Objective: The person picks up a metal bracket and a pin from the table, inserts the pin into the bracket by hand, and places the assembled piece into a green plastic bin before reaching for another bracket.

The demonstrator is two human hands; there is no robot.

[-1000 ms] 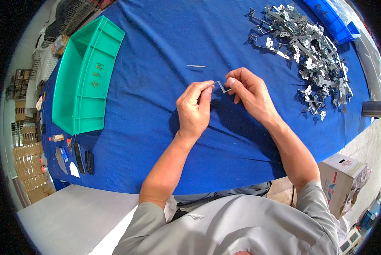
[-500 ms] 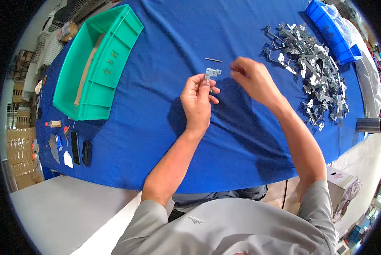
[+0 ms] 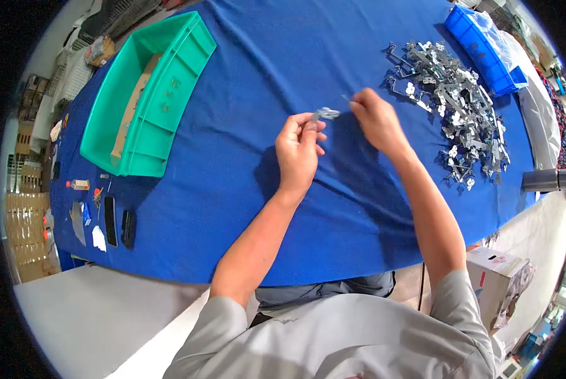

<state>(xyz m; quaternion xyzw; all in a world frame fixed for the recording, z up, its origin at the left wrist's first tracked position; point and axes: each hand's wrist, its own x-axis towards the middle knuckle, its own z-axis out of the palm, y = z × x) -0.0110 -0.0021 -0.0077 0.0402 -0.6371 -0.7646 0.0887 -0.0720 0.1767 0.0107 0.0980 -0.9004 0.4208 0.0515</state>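
Observation:
My left hand (image 3: 298,146) is closed on a small silver metal bracket (image 3: 326,114), whose cut-out end sticks up past the thumb and fingertips. To the right of it, my right hand (image 3: 376,119) is closed in a pinch, with a thin metal rod (image 3: 346,98) jutting from the fingertips toward the left. The rod is blurred and most of it is hidden by the fingers. Rod and bracket are apart, both held above the blue cloth.
A large pile of metal brackets (image 3: 463,107) lies to the right, beside a blue bin (image 3: 485,50) with clear plastic in it. On the left stands a green bin (image 3: 150,142). Near it are a phone (image 3: 111,221), a small bottle (image 3: 78,184) and other small items.
The thin rod that lay on the cloth has been picked up by my right hand. My left hand has shifted slightly right, and the bracket has turned in its grip.

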